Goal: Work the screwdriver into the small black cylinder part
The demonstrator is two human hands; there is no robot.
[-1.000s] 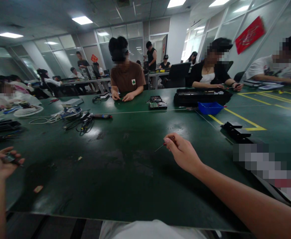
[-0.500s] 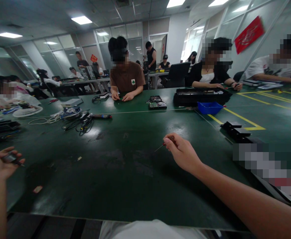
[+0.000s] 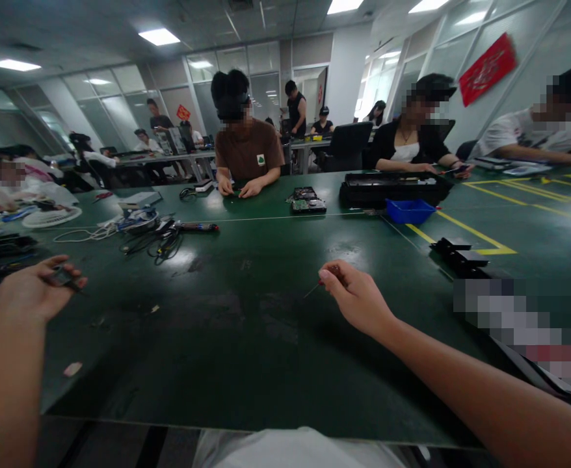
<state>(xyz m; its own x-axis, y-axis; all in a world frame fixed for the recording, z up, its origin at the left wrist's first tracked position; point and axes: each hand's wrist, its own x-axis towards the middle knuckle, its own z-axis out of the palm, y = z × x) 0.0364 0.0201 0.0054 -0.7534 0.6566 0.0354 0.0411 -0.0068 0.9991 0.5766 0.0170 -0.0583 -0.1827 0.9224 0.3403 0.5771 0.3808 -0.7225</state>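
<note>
My left hand is raised over the left side of the green table, its fingers curled round a small dark metallic part with a thin end pointing right. Near the middle, my right hand pinches a thin screwdriver by its reddish handle, the shaft slanting down to the left. The hands are far apart. Two small pale scraps lie on the tabletop, one below my left hand, the other to its right.
Cables and a white coil lie at the back left. Circuit boards, a long black housing and a blue tray stand toward the back. Black parts lie on the right. Several people sit around the tables.
My left hand has moved right and up with the dark part in its fingers. My right hand and the screwdriver are nearly where they were.
</note>
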